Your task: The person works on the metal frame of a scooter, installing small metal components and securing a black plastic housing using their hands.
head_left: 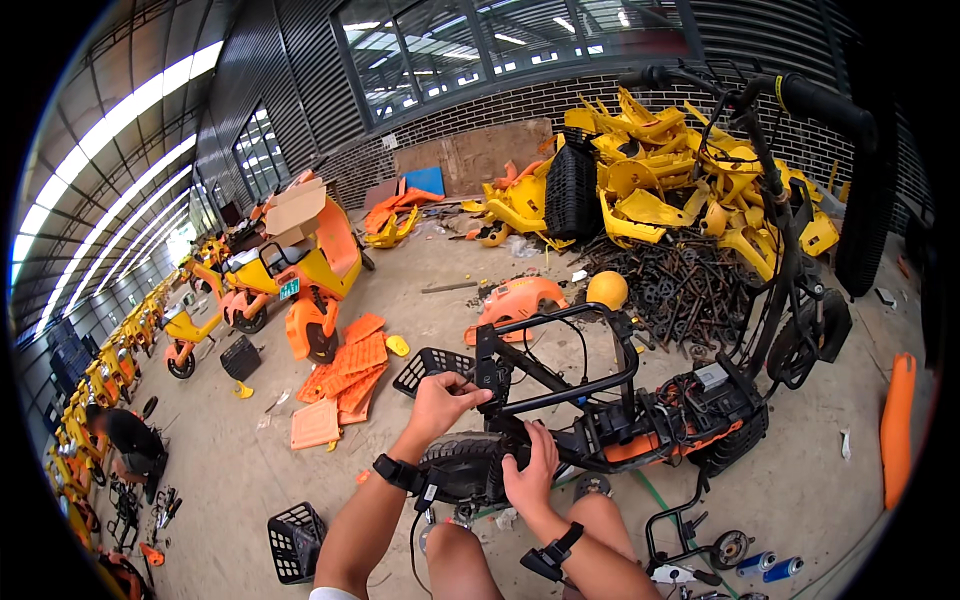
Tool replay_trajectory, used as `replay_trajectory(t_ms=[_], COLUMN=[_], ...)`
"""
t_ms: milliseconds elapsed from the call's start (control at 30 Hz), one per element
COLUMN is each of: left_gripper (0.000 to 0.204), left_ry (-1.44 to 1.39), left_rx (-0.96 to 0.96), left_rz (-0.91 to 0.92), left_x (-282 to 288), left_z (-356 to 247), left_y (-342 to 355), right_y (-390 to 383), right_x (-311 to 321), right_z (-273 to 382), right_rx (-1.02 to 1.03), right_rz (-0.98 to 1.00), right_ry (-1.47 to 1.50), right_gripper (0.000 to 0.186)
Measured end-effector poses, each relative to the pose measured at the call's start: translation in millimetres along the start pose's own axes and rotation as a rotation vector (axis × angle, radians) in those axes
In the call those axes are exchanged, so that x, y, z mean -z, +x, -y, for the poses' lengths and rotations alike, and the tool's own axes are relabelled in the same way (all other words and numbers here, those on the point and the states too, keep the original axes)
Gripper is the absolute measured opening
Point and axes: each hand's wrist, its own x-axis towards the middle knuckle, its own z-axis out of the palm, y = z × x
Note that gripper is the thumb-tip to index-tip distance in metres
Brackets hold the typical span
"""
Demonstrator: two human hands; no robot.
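Observation:
A stripped scooter frame [575, 395] with black tubes stands in front of me, its rear wheel [465, 468] nearest my knees. My left hand [447, 402] pinches the edge of a black rear bracket [489, 365] at the frame's left end, thumb and fingertips closed together. Just right of the wheel, my right hand [532, 472] rests against the lower frame, its thumb apart from the bent fingers. Those fingertips touch the black tubing, and I make out nothing held in them. Exposed wiring and a controller box [711, 377] sit farther right on the frame.
Beyond the frame rise piled yellow panels [650, 180] and dark metal parts [690, 300]. Orange panels [345, 370] and a black basket [296, 542] lie left. Blue cans [783, 569] stand lower right. Another person [132, 440] crouches far left beside rows of scooters.

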Motion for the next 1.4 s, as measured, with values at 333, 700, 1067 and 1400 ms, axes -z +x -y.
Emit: replay_trajectory(t_ms=[333, 700, 1067, 1400], left_gripper=[0.032, 0.035, 0.031, 0.029], left_ry=[-0.002, 0.092, 0.16, 0.064], left_rx=[-0.102, -0.13, -0.085, -0.054], left_rz=[0.141, 0.044, -0.01, 0.037], left_x=[7.0, 1.6, 1.5, 2.0], left_z=[2.0, -1.4, -1.5, 2.9], left_y=[5.6, 6.1, 2.4, 3.9], right_y=[0.5, -3.4, -4.1, -4.4], right_x=[1.6, 4.3, 0.0, 0.1], right_z=[-2.8, -6.9, -7.0, -6.2], right_rx=[-0.02, -0.008, 0.018, 0.035], right_rz=[0.041, 0.049, 0.049, 0.028], right_ry=[0.031, -0.026, -0.046, -0.036], right_gripper=[0.066, 0.068, 0.071, 0.07])
